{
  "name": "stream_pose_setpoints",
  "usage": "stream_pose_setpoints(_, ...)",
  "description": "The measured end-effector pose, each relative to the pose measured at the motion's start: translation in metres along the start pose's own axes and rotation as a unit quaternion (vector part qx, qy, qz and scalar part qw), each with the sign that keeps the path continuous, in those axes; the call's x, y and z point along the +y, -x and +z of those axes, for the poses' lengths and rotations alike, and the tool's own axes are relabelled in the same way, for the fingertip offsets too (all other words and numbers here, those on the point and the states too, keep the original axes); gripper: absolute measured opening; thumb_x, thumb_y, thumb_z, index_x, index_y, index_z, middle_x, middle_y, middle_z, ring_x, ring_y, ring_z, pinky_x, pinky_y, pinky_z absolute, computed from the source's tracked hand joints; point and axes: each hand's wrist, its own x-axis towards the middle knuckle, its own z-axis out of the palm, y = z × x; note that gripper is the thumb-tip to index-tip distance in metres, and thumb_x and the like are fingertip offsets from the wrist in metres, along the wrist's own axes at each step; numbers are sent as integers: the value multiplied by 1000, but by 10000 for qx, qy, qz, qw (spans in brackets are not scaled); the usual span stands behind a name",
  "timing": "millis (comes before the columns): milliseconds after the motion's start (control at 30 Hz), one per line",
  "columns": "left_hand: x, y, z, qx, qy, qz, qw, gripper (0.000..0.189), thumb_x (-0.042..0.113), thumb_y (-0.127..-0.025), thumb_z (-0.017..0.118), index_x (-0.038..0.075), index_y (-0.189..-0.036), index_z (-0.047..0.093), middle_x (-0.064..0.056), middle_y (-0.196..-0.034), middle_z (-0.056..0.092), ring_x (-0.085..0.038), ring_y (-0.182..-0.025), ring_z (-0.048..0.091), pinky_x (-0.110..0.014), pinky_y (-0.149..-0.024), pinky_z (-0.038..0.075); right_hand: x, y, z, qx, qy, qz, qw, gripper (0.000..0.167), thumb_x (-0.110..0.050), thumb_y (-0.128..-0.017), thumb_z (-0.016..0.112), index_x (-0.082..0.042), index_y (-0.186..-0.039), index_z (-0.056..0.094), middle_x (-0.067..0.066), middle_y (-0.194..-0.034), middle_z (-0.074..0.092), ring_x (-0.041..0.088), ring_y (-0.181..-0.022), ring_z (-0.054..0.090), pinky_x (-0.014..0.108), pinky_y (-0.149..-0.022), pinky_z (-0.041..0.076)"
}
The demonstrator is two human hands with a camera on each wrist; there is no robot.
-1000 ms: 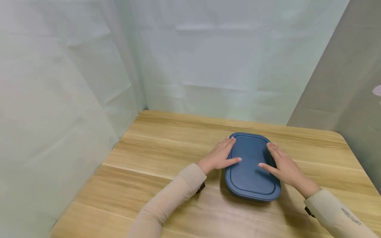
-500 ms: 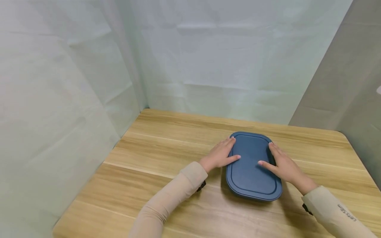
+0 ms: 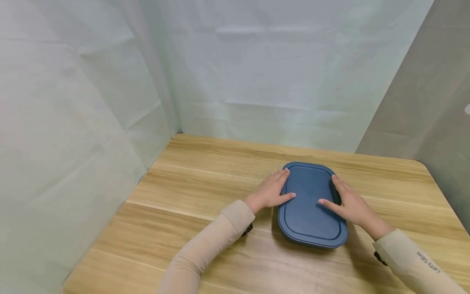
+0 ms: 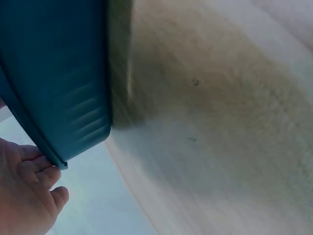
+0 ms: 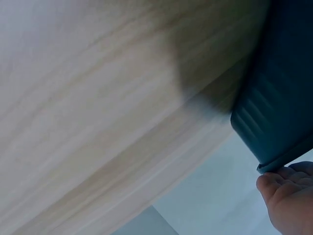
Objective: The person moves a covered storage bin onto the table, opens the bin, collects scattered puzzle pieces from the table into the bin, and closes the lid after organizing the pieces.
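Observation:
A dark blue rectangular box with a rounded lid (image 3: pixel 310 216) stands on the wooden table. On its left edge rests the left hand (image 3: pixel 271 192), with the thumb extended across the lid and the fingers along the rim. Opposite it, the right hand (image 3: pixel 354 206) lies on the right edge, its thumb also on the lid. The left wrist view shows the ribbed box side (image 4: pixel 63 88) and the left fingers (image 4: pixel 41 171) touching the lid's rim from outside. A similar contact appears in the right wrist view, where the right fingers (image 5: pixel 288 181) meet the rim. The box's contents are hidden.
The wood-grain table (image 3: pixel 176 192) extends to the left and behind the box. Pale sheets (image 3: pixel 249 73) hang behind the table and along its left side, and a greyer sheet (image 3: pixel 415 94) hangs at the right. Both sleeves are beige.
The hands and the box stay in nearly the same places. The right forearm has shifted slightly, and the whole head view has moved a little.

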Motion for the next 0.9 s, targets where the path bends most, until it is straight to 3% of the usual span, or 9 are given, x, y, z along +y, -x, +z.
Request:
stream_pose_setpoints(267, -3, 3, 2, 140, 95, 62, 9998, 78, 54, -97, 41, 4, -152, 15, -11, -159, 14, -25, -147, 11, -39, -119, 12, -1, 1, 5, 16, -436, -58, 9990, 97, -45, -88, 63, 5, -150, 7, 31, -154, 12, 51, -139, 14, 68, -104, 21)
stream_pose_setpoints(467, -3, 9, -4, 474, -68, 56, 9988, 78, 56, -95, 41, 7, -152, 18, -11, -159, 15, -25, -147, 10, -43, -118, 15, -5, 2, 5, 250, -575, -351, 9974, 91, -40, -88, 65, -3, -152, 12, 26, -156, 8, 49, -141, 11, 72, -99, 22)
stream_pose_setpoints(667, -4, 17, -13, 666, -360, 19, 9971, 78, 59, -94, 42, 12, -152, 19, -11, -159, 16, -27, -147, 8, -44, -118, 16, -16, 4, -2, 534, -385, -597, 9960, 90, -39, -86, 68, -8, -152, 16, 21, -158, 6, 43, -144, 5, 74, -98, 22)
stream_pose_setpoints(900, -3, 27, -18, 725, -381, 243, 9963, 73, 60, -93, 43, 24, -153, 20, -8, -160, 14, -28, -147, 7, -49, -117, 15, -25, 13, -2, 869, 277, -864, 9921, 94, -45, -81, 71, -5, -151, 21, 24, -155, 17, 45, -142, 15, 70, -100, 25)
